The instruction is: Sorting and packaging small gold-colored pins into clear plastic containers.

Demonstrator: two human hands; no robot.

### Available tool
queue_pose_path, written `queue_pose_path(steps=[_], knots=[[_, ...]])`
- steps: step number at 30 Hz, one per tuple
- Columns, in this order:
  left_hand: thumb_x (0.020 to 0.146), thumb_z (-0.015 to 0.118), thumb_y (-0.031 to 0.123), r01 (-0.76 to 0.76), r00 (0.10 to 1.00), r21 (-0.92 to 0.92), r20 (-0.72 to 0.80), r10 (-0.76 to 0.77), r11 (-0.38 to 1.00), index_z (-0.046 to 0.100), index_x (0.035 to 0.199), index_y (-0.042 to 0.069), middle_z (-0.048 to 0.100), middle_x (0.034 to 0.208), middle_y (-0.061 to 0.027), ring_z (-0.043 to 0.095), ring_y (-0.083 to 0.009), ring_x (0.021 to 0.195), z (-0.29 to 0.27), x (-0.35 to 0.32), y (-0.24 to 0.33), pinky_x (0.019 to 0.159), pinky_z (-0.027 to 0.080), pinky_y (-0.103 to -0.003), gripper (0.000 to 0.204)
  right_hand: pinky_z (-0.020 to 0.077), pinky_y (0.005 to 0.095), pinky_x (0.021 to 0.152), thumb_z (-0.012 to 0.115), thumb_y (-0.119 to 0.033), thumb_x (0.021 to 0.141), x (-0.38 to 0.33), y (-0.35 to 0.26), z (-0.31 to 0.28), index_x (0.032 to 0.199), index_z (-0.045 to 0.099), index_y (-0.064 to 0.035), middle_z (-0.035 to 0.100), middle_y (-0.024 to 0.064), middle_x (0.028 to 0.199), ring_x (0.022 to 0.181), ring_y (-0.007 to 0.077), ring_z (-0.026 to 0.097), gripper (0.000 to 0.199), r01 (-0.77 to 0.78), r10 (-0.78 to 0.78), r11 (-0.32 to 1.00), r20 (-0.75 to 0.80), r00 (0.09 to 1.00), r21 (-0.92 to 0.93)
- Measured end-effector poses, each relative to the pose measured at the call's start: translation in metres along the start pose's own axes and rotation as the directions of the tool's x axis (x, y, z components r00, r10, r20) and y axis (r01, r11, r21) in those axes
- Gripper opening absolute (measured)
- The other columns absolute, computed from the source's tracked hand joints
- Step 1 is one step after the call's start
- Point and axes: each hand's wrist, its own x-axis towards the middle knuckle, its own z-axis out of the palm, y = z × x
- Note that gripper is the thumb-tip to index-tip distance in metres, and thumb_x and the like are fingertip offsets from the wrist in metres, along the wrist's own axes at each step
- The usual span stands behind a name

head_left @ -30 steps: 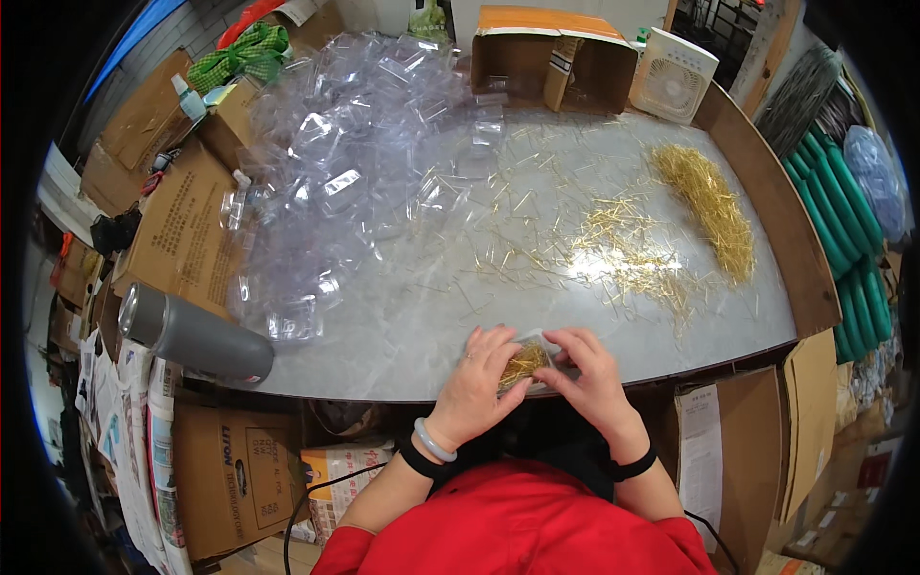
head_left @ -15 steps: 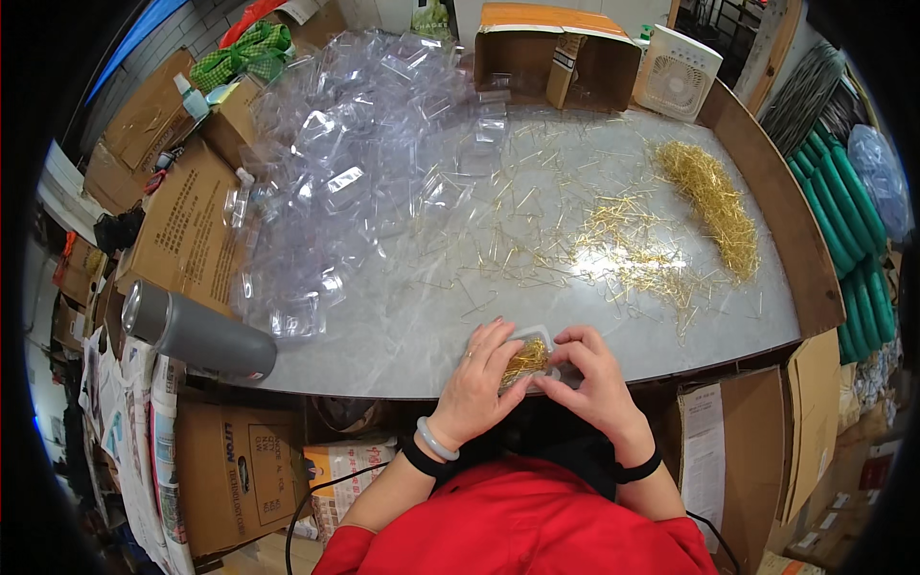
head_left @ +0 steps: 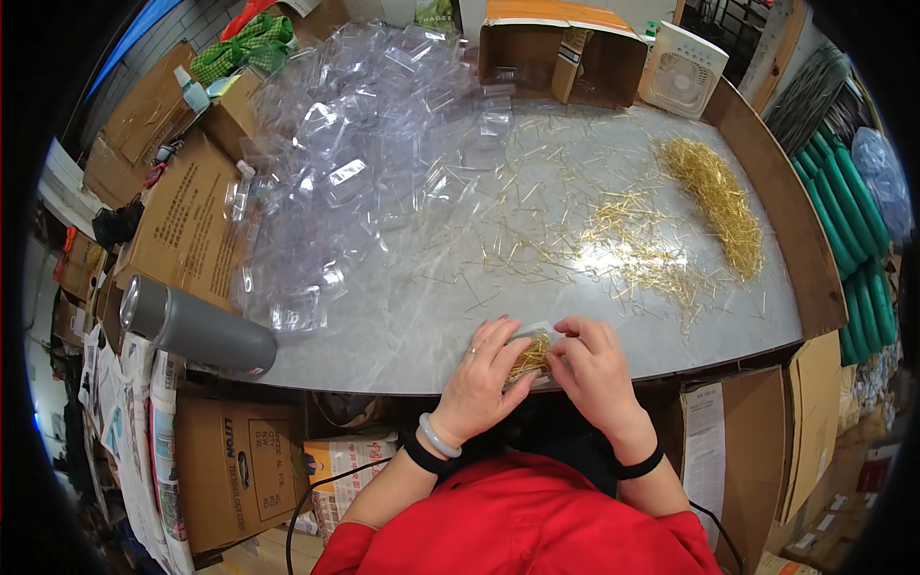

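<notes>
The left hand [head_left: 484, 374] is curled around the left side of a little clear box [head_left: 542, 330], with the thumb on the near side and the fingers on the far side. The box sits between the two hands, at the near edge of the gray table [head_left: 383, 350]. Inside it is a bunch of gold wires [head_left: 530, 356]. The bunch's long way is on a slant: one end is low by the left thumb, and the other goes up and away toward the right hand [head_left: 594, 369]. The single wires are too small to tell which way each one points. The right hand is bent, with its fingertips close together at the right side of the bunch; I cannot tell if they pinch a wire. Past the right hand lie loose gold wires [head_left: 623, 220], then a thick gold heap [head_left: 714, 206]. Far beyond the left hand is a big clear plastic pile [head_left: 345, 163]. A gray bottle [head_left: 206, 331] lies well to the left of that hand.
</notes>
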Motion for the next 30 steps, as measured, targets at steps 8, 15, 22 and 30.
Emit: queue_pose_path(steps=[8, 15, 22, 30], knots=[[0.085, 0.073, 0.014, 0.013, 1.0, -0.041, -0.003, -0.013, 0.999, 0.057, 0.127, 0.0, 0.051, 0.139, -0.0219, 0.047, -0.0445, 0.133, 0.0, 0.001, 0.0, 0.113, 0.039, -0.049, 0.048, 0.0474, 0.0417, 0.084, 0.075, -0.004, 0.081, -0.024, -0.004, 0.017, 0.113, 0.064, -0.0062, 0.067, 0.0085, 0.102, 0.097, 0.03, 0.061, 0.034, -0.048, 0.047, 0.999, -0.119, 0.992, -0.007], [0.083, 0.073, 0.013, 0.006, 1.0, -0.014, 0.009, -0.006, 1.0, 0.057, 0.127, 0.0, 0.052, 0.138, -0.0223, 0.048, -0.0446, 0.132, -0.001, 0.001, 0.0, 0.112, 0.04, -0.049, 0.048, 0.047, 0.0407, 0.085, 0.078, -0.005, 0.077, -0.017, 0.002, 0.008, 0.117, 0.064, -0.0086, 0.068, 0.0057, 0.1, 0.096, 0.0282, 0.062, 0.042, -0.041, 0.047, 0.997, -0.083, 0.995, 0.065], [0.083, 0.074, 0.014, 0.011, 1.0, -0.029, 0.019, -0.01, 1.0, 0.057, 0.127, 0.0, 0.052, 0.139, -0.0223, 0.047, -0.0445, 0.132, -0.001, 0.0, -0.002, 0.112, 0.04, -0.05, 0.049, 0.0468, 0.0414, 0.079, 0.076, -0.001, 0.075, -0.013, -0.007, 0.001, 0.114, 0.063, -0.0086, 0.064, 0.0048, 0.087, 0.085, 0.0262, 0.06, 0.042, -0.018, 0.02, 0.996, -0.026, 0.999, 0.084], [0.084, 0.073, 0.013, -0.007, 1.0, -0.019, 0.006, 0.007, 1.0, 0.055, 0.13, 0.001, 0.051, 0.14, -0.0224, 0.047, -0.0445, 0.132, -0.001, 0.001, -0.001, 0.112, 0.04, -0.05, 0.051, 0.048, 0.0407, 0.076, 0.069, 0.002, 0.076, -0.001, -0.007, 0.004, 0.11, 0.063, -0.0061, 0.062, 0.007, 0.087, 0.083, 0.0274, 0.059, 0.036, 0.063, -0.059, 0.993, -0.043, 0.997, 0.104]])
